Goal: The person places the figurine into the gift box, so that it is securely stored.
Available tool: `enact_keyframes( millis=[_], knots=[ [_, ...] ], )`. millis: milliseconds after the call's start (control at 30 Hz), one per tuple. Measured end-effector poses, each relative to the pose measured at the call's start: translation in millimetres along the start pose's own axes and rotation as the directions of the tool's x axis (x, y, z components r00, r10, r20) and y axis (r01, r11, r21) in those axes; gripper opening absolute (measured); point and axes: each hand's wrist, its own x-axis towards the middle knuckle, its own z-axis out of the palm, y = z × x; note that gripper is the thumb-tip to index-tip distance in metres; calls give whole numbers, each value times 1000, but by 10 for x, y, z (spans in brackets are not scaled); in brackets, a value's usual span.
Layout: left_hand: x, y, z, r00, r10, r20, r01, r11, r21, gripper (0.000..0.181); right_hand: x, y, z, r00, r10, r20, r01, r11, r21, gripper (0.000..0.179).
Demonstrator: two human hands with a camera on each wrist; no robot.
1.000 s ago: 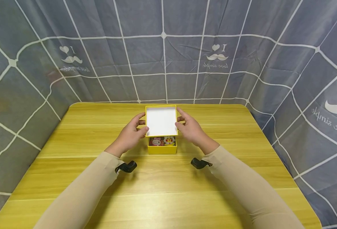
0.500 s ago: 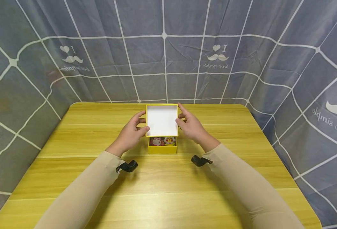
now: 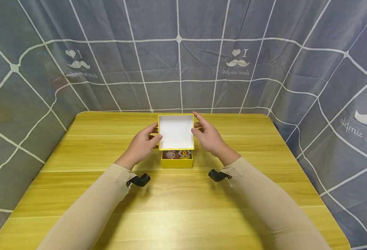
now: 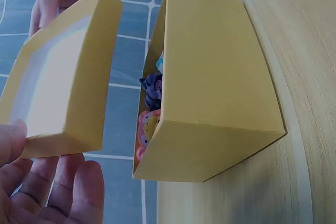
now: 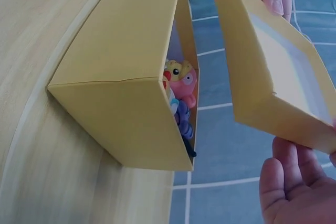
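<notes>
My left hand (image 3: 141,144) and right hand (image 3: 209,139) hold a square yellow box lid (image 3: 176,132) by its opposite sides, thumbs at the near edges and fingers behind. The lid's white inside faces me. It is tilted up above and apart from the yellow box (image 3: 177,163), whose top is uncovered. Small toy figures lie inside: in the head view a yellow one (image 3: 184,155) and a pink one (image 3: 171,155) show. A purple striped figure (image 4: 152,87) shows at the rim in the left wrist view. The lid hides the back of the box.
The box stands on a wood-grain table (image 3: 177,208) near its middle. Grey-blue curtains (image 3: 158,59) with white lines hang behind and at both sides. A black wrist mount (image 3: 141,180) sticks out at the left cuff, another black mount (image 3: 216,175) at the right.
The lid has shifted very slightly and its tilt differs a little. My right index finger now reaches higher along the lid's far corner. The box has stayed in place.
</notes>
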Motion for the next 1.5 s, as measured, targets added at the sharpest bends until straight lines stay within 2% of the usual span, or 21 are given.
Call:
enact_keyframes(
  millis=[267,500,700,1067,1300,1500],
  knots=[
    [0,20,13,999,16,-33,-16,1000,4,62,9,-19,-3,997,-26,-79,25,1000,-8,52],
    [-31,68,-6,997,36,-66,-32,998,60,62,5,-19,-14,996,-19,-86,20,1000,9,49],
    [-46,103,-18,996,43,-82,-36,996,82,59,-12,-44,-30,995,-48,-83,48,999,1,50],
    [-63,138,-17,993,16,-119,-12,999,33,56,-26,-22,-6,989,-88,-118,86,996,-25,45],
    [-85,162,-7,992,15,-125,-11,999,34,56,-40,-9,-7,986,-101,-132,106,994,34,44],
    [-90,168,4,991,28,-133,-24,999,26,59,-58,-17,-9,983,-118,-142,126,991,47,43]
  ],
)
